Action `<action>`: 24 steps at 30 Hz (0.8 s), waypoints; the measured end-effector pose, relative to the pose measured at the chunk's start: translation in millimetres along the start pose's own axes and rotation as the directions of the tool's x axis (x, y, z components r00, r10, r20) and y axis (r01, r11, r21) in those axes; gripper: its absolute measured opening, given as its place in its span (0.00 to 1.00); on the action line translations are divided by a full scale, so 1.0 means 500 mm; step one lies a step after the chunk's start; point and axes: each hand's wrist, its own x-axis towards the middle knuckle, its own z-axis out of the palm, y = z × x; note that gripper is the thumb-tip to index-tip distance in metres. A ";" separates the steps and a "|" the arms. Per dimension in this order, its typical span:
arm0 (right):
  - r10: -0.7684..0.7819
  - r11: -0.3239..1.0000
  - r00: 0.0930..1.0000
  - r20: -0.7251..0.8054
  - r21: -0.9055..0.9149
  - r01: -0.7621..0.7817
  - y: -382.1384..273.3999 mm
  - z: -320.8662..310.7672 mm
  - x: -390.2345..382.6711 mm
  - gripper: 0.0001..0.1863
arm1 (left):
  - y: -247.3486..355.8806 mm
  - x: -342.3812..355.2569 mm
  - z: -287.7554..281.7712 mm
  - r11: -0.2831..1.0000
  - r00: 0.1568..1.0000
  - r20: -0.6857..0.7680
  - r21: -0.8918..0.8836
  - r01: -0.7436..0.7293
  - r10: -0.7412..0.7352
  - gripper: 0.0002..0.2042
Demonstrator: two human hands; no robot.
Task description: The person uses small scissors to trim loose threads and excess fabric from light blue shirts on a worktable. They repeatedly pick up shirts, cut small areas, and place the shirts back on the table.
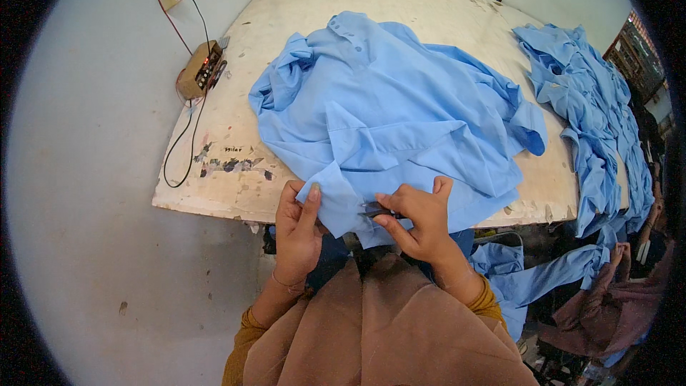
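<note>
A light blue shirt (400, 93) lies spread and rumpled over the table, its buttoned placket toward the far side. At the near edge my left hand (299, 225) pinches a corner of the shirt's cloth between thumb and fingers. Small dark thread snips (380, 212) sit in my right hand (421, 220), held between thumb and fingers. The blades point left and meet the cloth close to its lower edge. Whether they are cutting a thread cannot be made out.
The pale, worn table (236, 121) ends just in front of me. A small brown box with cables (199, 71) stands at its left edge. More blue garments (582, 107) are heaped on the right, hanging over the edge. Another person's hand (620, 257) holds blue cloth at the lower right.
</note>
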 end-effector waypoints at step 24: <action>0.321 0.531 0.928 0.190 0.775 -0.342 0.028 0.050 0.067 0.07 | -0.033 0.010 0.004 0.909 0.978 0.169 0.375 -0.180 0.124 0.11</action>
